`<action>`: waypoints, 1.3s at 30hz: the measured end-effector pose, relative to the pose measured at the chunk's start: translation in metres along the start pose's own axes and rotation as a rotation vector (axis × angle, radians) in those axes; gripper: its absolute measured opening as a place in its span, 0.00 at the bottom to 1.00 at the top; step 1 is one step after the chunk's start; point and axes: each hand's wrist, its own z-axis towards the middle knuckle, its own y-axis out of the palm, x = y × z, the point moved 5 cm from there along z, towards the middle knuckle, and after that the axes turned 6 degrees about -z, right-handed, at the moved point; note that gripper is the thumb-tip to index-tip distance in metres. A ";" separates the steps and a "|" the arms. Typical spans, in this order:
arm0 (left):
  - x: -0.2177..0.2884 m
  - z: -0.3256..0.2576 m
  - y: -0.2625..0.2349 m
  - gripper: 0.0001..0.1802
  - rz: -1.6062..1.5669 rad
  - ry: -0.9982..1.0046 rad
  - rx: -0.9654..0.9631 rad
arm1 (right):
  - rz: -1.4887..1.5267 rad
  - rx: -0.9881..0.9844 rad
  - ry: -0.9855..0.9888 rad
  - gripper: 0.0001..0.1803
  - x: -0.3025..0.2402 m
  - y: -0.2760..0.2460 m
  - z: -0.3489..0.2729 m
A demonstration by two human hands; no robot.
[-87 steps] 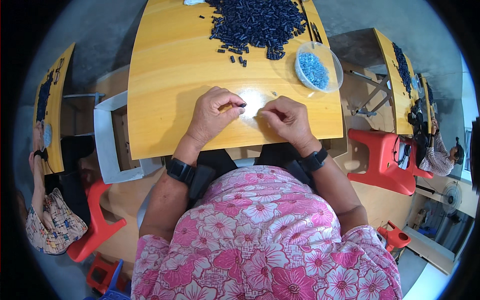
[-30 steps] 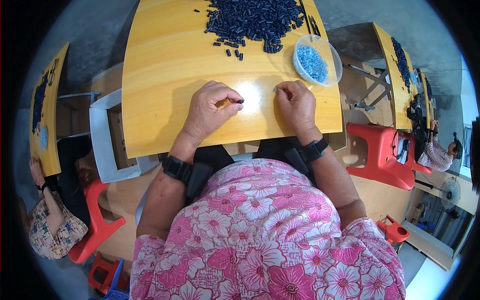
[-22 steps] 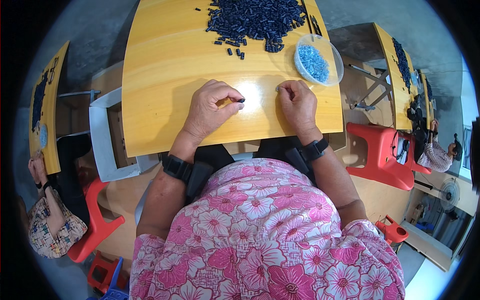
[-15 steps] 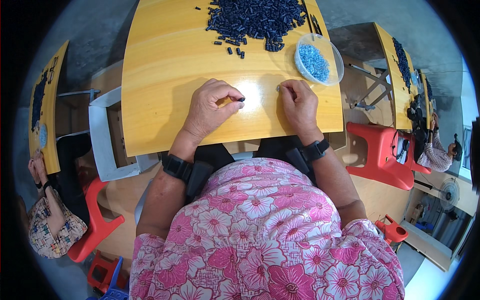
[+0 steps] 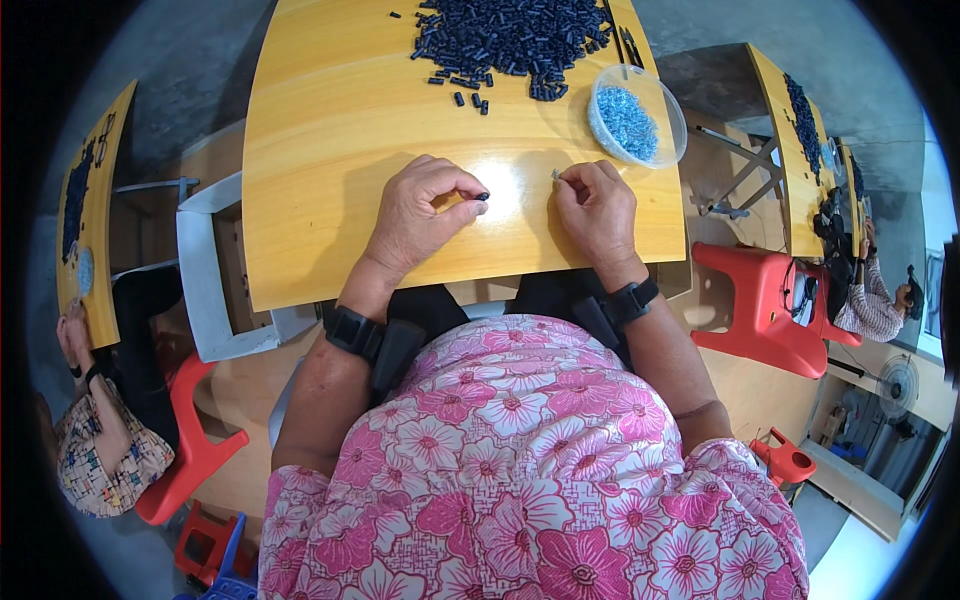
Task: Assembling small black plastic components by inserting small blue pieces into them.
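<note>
A seated person pinches 1 tiny part in each hand over a yellow wooden table (image 5: 330, 150).

The left hand (image 5: 420, 215) has thumb and forefinger closed on a small dark cylindrical piece (image 5: 481, 196), held just above the tabletop. The right hand (image 5: 598, 205) has its fingertips closed on a thin pale sliver (image 5: 555, 174), too small to identify. Both parts look slippery and easy to lose: a loosened pinch could drop the dark piece, which may roll off the near edge. A heap of similar dark pieces (image 5: 510, 35) lies at the far side, beside a clear bowl of blue bits (image 5: 634, 115).
</note>
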 end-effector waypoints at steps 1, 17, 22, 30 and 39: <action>0.000 0.000 0.000 0.05 -0.001 0.001 0.001 | 0.002 0.002 0.000 0.07 0.000 0.000 0.000; -0.002 -0.001 0.000 0.05 -0.006 -0.006 0.002 | -0.056 -0.018 0.032 0.07 -0.001 0.000 0.001; -0.001 0.000 0.000 0.06 -0.021 0.003 0.026 | 0.047 0.005 0.003 0.06 0.002 -0.001 0.001; -0.001 -0.001 0.000 0.05 -0.017 -0.006 0.026 | 0.040 -0.034 0.025 0.07 -0.004 -0.004 -0.002; -0.001 0.000 -0.001 0.05 -0.021 0.015 0.032 | 0.000 -0.035 0.023 0.06 -0.001 -0.001 0.001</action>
